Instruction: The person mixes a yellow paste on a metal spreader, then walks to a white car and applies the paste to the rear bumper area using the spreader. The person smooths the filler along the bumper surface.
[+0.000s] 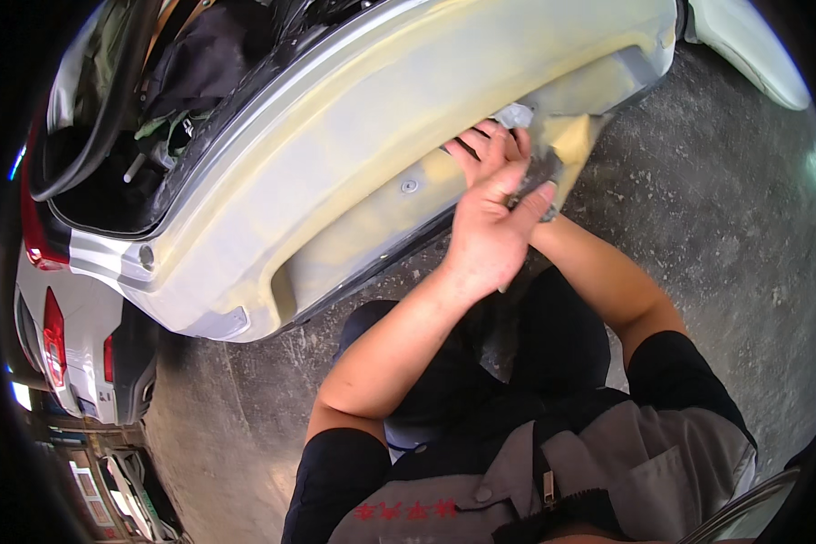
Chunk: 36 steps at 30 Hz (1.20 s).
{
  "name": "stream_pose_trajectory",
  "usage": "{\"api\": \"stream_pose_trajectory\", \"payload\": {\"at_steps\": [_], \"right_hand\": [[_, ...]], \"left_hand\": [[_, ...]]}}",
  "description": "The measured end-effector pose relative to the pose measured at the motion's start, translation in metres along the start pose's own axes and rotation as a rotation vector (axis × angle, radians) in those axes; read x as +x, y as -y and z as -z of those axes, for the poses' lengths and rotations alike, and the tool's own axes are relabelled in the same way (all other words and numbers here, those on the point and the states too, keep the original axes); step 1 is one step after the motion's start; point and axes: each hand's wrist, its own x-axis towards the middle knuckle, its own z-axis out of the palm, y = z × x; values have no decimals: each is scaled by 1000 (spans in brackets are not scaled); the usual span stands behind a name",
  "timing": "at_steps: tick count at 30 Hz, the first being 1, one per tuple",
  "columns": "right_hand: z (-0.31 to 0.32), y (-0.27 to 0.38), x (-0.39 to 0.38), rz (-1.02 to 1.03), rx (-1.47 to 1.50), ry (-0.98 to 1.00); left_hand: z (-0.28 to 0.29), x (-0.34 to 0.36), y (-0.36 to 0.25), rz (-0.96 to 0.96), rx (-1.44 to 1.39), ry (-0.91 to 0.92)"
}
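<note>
My left hand [491, 222] is in front of the recessed lower part of a car bumper [399, 100], fingers bent and thumb crossing towards the right. A thin yellow sheet [573, 140], grey in places and looking like sandpaper, stands out past the thumb and seems pinched in this hand. Its edges are smeared by motion. My right forearm [598, 267] rises behind the left wrist, and the right hand itself is mostly hidden there. Just above the fingers, a crumpled pale grey piece [514, 115] lies against the bumper. Sanded yellow and grey patches cover the bumper.
At the upper left the open boot [109, 177] holds dark bags and loose items. A second light-coloured car [82, 344] with red tail lights stands at the far left. A white panel [752, 50] is at the upper right. Stained concrete floor [725, 218] surrounds my knees.
</note>
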Motion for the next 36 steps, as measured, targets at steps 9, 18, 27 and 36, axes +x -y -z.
{"api": "stream_pose_trajectory", "payload": {"at_steps": [9,18,27,36], "right_hand": [[17,23,-5,176,-194,249],[36,-7,-51,-103,99,373],[25,-50,-4,-58,-62,81],[18,-35,-3,16,-108,-86]], "left_hand": [[7,-2,-9,19,154,7],[4,5,2,61,-9,-50],[-3,8,4,-36,-65,2],[-3,6,-3,88,-188,-3]]}}
